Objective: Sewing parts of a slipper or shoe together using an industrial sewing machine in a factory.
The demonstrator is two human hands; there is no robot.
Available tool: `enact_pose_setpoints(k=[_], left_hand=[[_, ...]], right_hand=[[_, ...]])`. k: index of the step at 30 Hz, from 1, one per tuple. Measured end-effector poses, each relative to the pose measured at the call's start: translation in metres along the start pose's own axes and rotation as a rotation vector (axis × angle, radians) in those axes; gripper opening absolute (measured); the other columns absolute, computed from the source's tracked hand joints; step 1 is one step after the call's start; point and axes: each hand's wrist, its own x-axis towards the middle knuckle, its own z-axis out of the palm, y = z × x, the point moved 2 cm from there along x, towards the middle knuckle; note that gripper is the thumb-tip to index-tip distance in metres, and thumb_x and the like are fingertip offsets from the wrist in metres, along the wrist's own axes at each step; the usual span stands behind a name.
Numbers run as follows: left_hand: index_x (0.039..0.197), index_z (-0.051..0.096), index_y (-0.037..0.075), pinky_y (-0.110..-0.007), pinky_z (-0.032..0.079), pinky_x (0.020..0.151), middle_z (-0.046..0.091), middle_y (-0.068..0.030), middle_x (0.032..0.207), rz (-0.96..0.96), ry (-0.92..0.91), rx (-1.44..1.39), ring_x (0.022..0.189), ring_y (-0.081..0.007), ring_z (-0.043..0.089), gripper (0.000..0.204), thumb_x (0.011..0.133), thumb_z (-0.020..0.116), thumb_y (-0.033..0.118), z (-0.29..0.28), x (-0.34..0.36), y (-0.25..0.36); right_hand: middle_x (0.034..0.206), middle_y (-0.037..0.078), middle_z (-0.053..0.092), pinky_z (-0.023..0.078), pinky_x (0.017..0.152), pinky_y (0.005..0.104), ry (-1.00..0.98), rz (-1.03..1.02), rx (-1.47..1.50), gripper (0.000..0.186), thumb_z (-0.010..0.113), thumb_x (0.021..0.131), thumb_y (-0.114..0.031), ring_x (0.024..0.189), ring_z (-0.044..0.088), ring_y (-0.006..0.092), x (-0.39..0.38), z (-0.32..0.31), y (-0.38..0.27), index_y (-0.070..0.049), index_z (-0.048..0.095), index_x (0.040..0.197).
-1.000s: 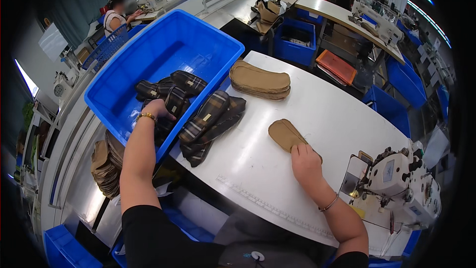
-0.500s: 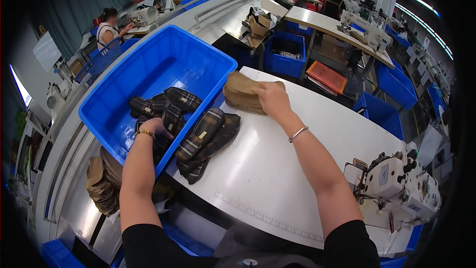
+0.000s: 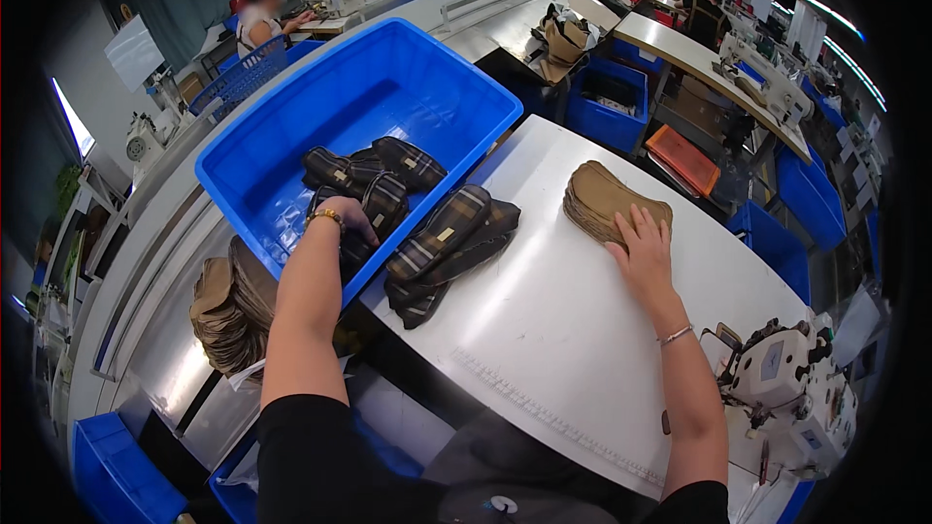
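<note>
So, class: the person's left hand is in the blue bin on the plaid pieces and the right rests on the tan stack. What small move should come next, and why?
Probably the left hand closes on one of the plaid pieces and lifts it out of the blue bin. It already lies on them, while the right hand rests flat on the tan stack, apparently steadying it, and the white table between them is bare.

A bin sits on the left, far part of the table, with shoe uppers lying in it. The left hand is inside the bin, on those uppers. More uppers hang over the bin's near right rim onto the table. Right of them, farther back, lies a stack of insoles, with the right hand on its near edge. A sewing machine stands at the near right. Another stack of pieces lies left of the table, below the bin.
</note>
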Motion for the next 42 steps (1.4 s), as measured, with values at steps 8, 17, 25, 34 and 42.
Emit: enact_pose_setpoints(k=[8, 17, 25, 34, 42], left_hand=[[0.101, 0.073, -0.001, -0.036, 0.055, 0.079, 0.073, -0.0141, 0.095, 0.325, 0.227, -0.108, 0.086, -0.026, 0.071, 0.055, 0.054, 0.088, 0.024, -0.049, -0.013, -0.015], [0.108, 0.069, 0.0, -0.032, 0.052, 0.086, 0.071, -0.0082, 0.099, 0.696, 0.189, -0.742, 0.089, -0.018, 0.066, 0.045, 0.067, 0.084, 0.014, -0.093, -0.127, 0.007], [0.116, 0.063, -0.003, -0.03, 0.05, 0.087, 0.067, -0.0068, 0.106, 0.788, -0.251, -0.617, 0.096, -0.0157, 0.063, 0.058, 0.07, 0.086, 0.023, -0.01, -0.136, 0.124], [0.089, 0.072, 0.006, -0.037, 0.052, 0.071, 0.071, -0.0099, 0.083, 0.644, 0.499, 0.121, 0.081, -0.0275, 0.069, 0.055, 0.063, 0.084, 0.054, 0.035, -0.166, 0.155], [0.11, 0.068, 0.008, -0.042, 0.052, 0.083, 0.068, -0.0094, 0.113, 0.297, 0.776, 0.191, 0.104, -0.0272, 0.064, 0.053, 0.072, 0.082, 0.043, -0.055, -0.065, 0.072]], right_hand=[[0.143, 0.019, 0.046, 0.026, 0.113, 0.0552, -0.045, -0.153, 0.156, 0.055, 0.07, 0.086, -0.033, 0.133, 0.042, 0.0366, -0.092, -0.046, -0.056, -0.001, 0.056, 0.129], [0.135, 0.023, 0.052, 0.033, 0.108, 0.0539, -0.062, -0.063, 0.306, 0.054, 0.071, 0.085, -0.032, 0.127, 0.048, 0.039, -0.105, -0.033, -0.056, 0.001, 0.058, 0.125], [0.134, 0.022, 0.054, 0.036, 0.107, 0.0515, -0.05, -0.065, 0.317, 0.053, 0.073, 0.083, -0.03, 0.125, 0.049, 0.0382, -0.104, -0.031, -0.053, 0.0, 0.059, 0.124], [0.135, 0.022, 0.053, 0.036, 0.107, 0.0509, -0.062, -0.077, 0.294, 0.053, 0.072, 0.083, -0.03, 0.126, 0.049, 0.038, -0.104, -0.031, -0.055, 0.001, 0.059, 0.124], [0.135, 0.023, 0.053, 0.036, 0.107, 0.052, -0.089, -0.083, 0.277, 0.053, 0.071, 0.084, -0.029, 0.126, 0.048, 0.0396, -0.101, -0.033, -0.056, 0.002, 0.058, 0.125]])
